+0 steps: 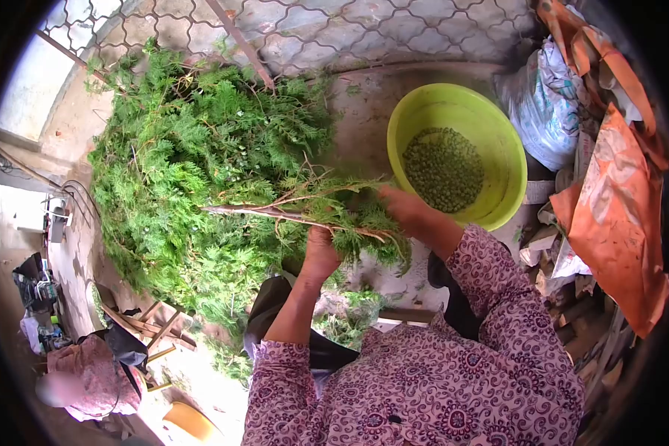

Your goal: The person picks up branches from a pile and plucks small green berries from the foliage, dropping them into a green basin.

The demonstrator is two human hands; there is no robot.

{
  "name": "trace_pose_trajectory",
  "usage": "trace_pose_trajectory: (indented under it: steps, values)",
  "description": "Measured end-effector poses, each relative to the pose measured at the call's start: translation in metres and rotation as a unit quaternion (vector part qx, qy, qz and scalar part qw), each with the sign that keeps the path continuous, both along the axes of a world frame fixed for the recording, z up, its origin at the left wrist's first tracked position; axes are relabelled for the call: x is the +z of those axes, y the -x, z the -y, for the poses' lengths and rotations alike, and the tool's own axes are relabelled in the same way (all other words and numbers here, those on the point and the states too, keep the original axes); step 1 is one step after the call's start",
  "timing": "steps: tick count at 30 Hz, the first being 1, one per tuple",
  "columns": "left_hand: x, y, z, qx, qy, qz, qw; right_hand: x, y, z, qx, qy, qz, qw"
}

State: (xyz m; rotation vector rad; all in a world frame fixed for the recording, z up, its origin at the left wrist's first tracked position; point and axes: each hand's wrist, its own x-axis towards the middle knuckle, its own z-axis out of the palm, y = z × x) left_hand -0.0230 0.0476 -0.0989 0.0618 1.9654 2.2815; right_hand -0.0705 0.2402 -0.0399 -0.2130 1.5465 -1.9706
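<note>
A cut leafy branch with feathery green sprays and a bare woody stem lies across in front of me. My left hand grips it from below, fingers mostly hidden behind the stem and leaves. At the branch's right end is my right hand, its fingers blurred and partly among the sprays. Just beyond that hand stands a yellow-green basin, its bottom covered with small round green cones or berries. To the left rises a big heap of similar green branches.
A wire mesh fence runs along the far side. On the right are a white plastic sack, an orange sheet and stacked wood. Another person sits at the lower left, near a yellow-orange container.
</note>
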Motion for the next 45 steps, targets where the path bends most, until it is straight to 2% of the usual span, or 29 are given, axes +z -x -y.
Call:
trace_pose_trajectory:
  steps: [1, 3, 4, 5, 7, 11, 12, 13, 14, 15, 16, 17, 18, 19, 20, 25, 28, 29, 30, 31, 32, 34, 36, 38, 39, 41, 42, 44, 45]
  values:
    - [0.004, 0.001, -0.003, 0.001, -0.001, -0.001, 1.000, 0.012, -0.002, 0.003, -0.031, 0.110, 0.076, 0.991]
    - [0.017, 0.003, -0.007, -0.005, 0.026, -0.040, 0.999, 0.025, -0.001, 0.009, -0.037, 0.154, 0.148, 0.976]
    - [0.036, 0.002, -0.010, -0.004, 0.105, -0.200, 0.974, 0.031, -0.001, 0.011, -0.045, 0.198, 0.220, 0.954]
    - [0.032, 0.002, -0.011, -0.003, 0.105, -0.199, 0.974, 0.040, -0.003, 0.009, -0.044, 0.198, 0.220, 0.954]
    - [0.023, 0.006, -0.013, 0.054, 0.014, 0.011, 0.998, 0.056, -0.005, 0.006, -0.002, 0.115, 0.096, 0.989]
    - [0.005, 0.006, -0.002, 0.063, 0.037, 0.087, 0.994, 0.048, -0.013, 0.012, 0.024, 0.081, -0.032, 0.996]
    - [0.031, 0.007, -0.004, 0.121, -0.326, 0.265, 0.899, 0.057, -0.014, 0.010, 0.149, 0.048, -0.065, 0.986]
    - [-0.034, 0.003, 0.014, 0.079, -0.364, 0.285, 0.883, 0.067, -0.014, 0.007, 0.274, 0.013, -0.096, 0.957]
    - [-0.099, -0.002, 0.031, 0.035, -0.397, 0.307, 0.864, 0.077, -0.019, 0.006, 0.277, 0.125, -0.053, 0.951]
    - [-0.099, 0.000, 0.033, -0.008, -0.425, 0.330, 0.843, 0.074, -0.019, 0.007, 0.279, 0.125, -0.052, 0.951]
    - [-0.098, -0.003, 0.033, -0.009, -0.422, 0.332, 0.844, 0.069, -0.019, 0.009, 0.217, 0.144, 0.032, 0.965]
    - [-0.097, -0.009, 0.035, -0.033, -0.267, 0.252, 0.930, 0.066, -0.019, 0.012, 0.149, 0.162, 0.115, 0.969]
    - [-0.050, -0.008, 0.023, -0.058, -0.103, 0.160, 0.980, 0.074, -0.019, 0.013, 0.144, 0.165, 0.114, 0.969]
    - [-0.028, -0.003, 0.015, -0.078, 0.060, 0.059, 0.993, 0.089, -0.017, 0.014, 0.167, 0.172, 0.138, 0.961]
    - [-0.070, 0.012, 0.029, -0.166, -0.031, 0.078, 0.983, 0.098, -0.016, 0.016, 0.193, 0.178, 0.163, 0.951]
    - [-0.047, 0.012, 0.018, -0.105, -0.184, 0.110, 0.971, 0.090, -0.018, 0.021, 0.281, 0.151, 0.090, 0.944]
    - [-0.024, 0.015, 0.014, -0.074, -0.256, 0.121, 0.956, 0.110, -0.002, 0.005, 0.091, -0.032, -0.045, 0.994]
    - [-0.016, 0.017, 0.013, -0.045, -0.113, 0.055, 0.991, 0.108, 0.005, -0.002, 0.091, -0.033, -0.047, 0.994]
    - [-0.008, 0.019, 0.011, -0.015, 0.033, -0.012, 0.999, 0.105, 0.012, -0.008, 0.006, 0.008, -0.034, 0.999]
    - [0.000, 0.022, 0.009, 0.017, 0.177, -0.080, 0.981, 0.104, 0.016, -0.011, -0.079, 0.049, -0.022, 0.995]
    - [0.004, 0.024, 0.008, 0.048, 0.317, -0.146, 0.936, 0.104, 0.014, -0.012, -0.080, 0.049, -0.025, 0.995]
    - [0.001, 0.022, 0.004, 0.027, 0.431, -0.181, 0.884, 0.116, 0.001, -0.013, 0.103, 0.371, 0.031, 0.922]
    - [-0.008, 0.016, 0.004, -0.043, 0.449, -0.161, 0.878, 0.141, -0.009, -0.001, 0.257, 0.229, -0.145, 0.928]
    - [-0.017, 0.010, 0.005, -0.077, 0.447, -0.155, 0.878, 0.126, -0.021, 0.040, 0.295, 0.205, -0.286, 0.888]
    - [-0.021, 0.006, 0.007, -0.085, 0.443, -0.153, 0.879, 0.109, -0.025, 0.052, 0.290, 0.209, -0.287, 0.889]
    - [-0.019, 0.004, 0.009, -0.086, 0.437, -0.161, 0.881, 0.079, -0.029, 0.067, 0.191, 0.041, -0.317, 0.928]
    - [-0.013, 0.006, 0.008, -0.082, 0.437, -0.166, 0.880, 0.081, -0.025, 0.063, 0.190, 0.042, -0.315, 0.929]
    - [0.000, 0.012, 0.004, -0.062, 0.438, -0.191, 0.876, 0.089, -0.008, 0.048, 0.112, -0.264, -0.366, 0.885]
    - [0.010, 0.012, -0.001, -0.053, 0.439, -0.197, 0.875, 0.088, -0.003, 0.041, 0.112, -0.264, -0.365, 0.885]
